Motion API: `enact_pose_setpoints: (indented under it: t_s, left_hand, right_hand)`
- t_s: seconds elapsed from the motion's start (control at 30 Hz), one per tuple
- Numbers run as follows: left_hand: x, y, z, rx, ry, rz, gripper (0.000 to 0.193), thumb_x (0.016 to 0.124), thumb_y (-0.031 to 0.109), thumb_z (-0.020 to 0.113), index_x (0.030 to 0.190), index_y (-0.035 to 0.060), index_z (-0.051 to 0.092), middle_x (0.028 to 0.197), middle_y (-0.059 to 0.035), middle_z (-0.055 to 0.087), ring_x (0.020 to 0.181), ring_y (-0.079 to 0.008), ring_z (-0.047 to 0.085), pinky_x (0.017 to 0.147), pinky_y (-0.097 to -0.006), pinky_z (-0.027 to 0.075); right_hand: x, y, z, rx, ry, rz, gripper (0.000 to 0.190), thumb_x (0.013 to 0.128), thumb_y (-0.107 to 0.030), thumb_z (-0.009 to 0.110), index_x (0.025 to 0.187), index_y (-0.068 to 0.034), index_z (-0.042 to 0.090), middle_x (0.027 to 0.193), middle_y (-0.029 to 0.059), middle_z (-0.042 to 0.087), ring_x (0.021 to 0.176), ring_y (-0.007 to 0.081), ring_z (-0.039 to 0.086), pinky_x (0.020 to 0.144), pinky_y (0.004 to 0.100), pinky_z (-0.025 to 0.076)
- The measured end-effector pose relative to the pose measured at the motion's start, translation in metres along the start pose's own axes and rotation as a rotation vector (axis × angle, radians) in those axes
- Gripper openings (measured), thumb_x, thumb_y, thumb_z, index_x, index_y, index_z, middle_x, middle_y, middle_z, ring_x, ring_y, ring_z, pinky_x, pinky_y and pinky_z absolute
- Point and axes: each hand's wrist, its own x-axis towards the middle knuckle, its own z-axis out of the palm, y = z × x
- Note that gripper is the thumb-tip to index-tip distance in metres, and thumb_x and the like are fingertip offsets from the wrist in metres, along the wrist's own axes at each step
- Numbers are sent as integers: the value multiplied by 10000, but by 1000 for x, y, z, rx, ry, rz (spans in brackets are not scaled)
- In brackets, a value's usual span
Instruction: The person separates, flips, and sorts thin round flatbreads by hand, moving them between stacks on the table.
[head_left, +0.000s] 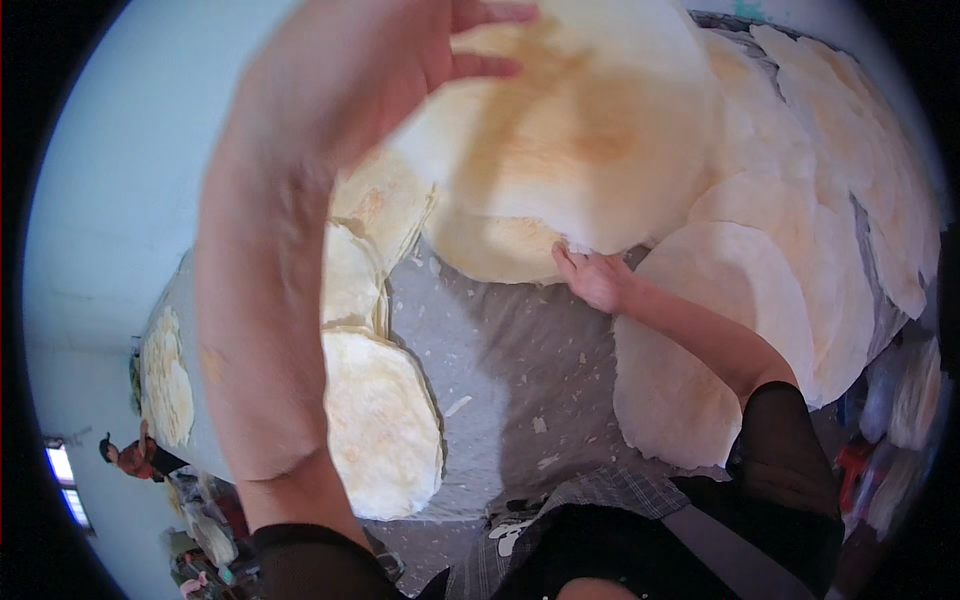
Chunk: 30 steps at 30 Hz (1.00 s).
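Note:
A large thin round flatbread, blurred, spans the top middle above another round sheet. My right hand pinches the large flatbread's near edge between thumb and fingers. My left hand is raised at the top, close to the camera; its fingers are apart over the bread's upper left, and whether they touch it cannot be told. Grey cloth dotted with crumbs and flakes covers the table below. Left of it, partly behind my left forearm, lie stacked flatbreads.
Overlapping flatbreads cover the table's right side. More flatbreads lie at the far left. A person in a red top and dark cap stands beyond the table's left end. Plastic bags fill the right edge.

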Motion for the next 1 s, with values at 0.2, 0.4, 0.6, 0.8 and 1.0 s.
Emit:
enact_pose_setpoints:
  t_s: [0.2, 0.4, 0.6, 0.8, 1.0]
  left_hand:
    - [-151, -108, -18, -243, 65, -392, 577, 724, 27, 601, 1224, 45, 314, 1127, -78, 435, 984, -155, 444, 825, -279, 394]
    - [-336, -136, 7, -541, 548, -683, 418, 745, 17, 560, 1130, -3, 399, 1050, -149, 499, 889, -192, 532, 779, -279, 428]
    - [-413, -155, 24, -761, 650, -633, 389, 754, 39, 559, 1113, -7, 417, 1049, -181, 508, 868, -223, 556, 744, -296, 454]
    - [-382, -173, 25, -970, 500, -464, 497, 781, 79, 533, 1208, 9, 289, 1178, -223, 370, 955, -296, 511, 775, -386, 459]
    - [-310, -191, 32, -1228, 461, -377, 559, 765, 71, 556, 1221, 19, 237, 1153, -172, 404, 981, -283, 489, 754, -397, 472]
  right_hand:
    - [16, -20, -8, -269, 121, -44, 463, 680, -170, 475, 1090, 42, 433, 1062, 228, 465, 924, 302, 480, 798, 406, 370]
    - [37, -4, -3, -242, -29, 29, 290, 644, -130, 502, 895, 12, 533, 916, 206, 534, 828, 311, 531, 714, 388, 415]
    - [78, 26, -97, -85, -239, 94, 96, 629, -50, 489, 692, -8, 550, 700, 191, 563, 700, 319, 552, 643, 378, 440]
    - [76, -69, -224, 92, -164, 132, 48, 684, -70, 512, 689, -22, 509, 622, 203, 504, 621, 369, 504, 562, 404, 401]
    - [14, -176, -175, 415, -172, -324, 124, 683, -127, 508, 716, -28, 441, 587, 157, 474, 591, 324, 506, 548, 392, 388]
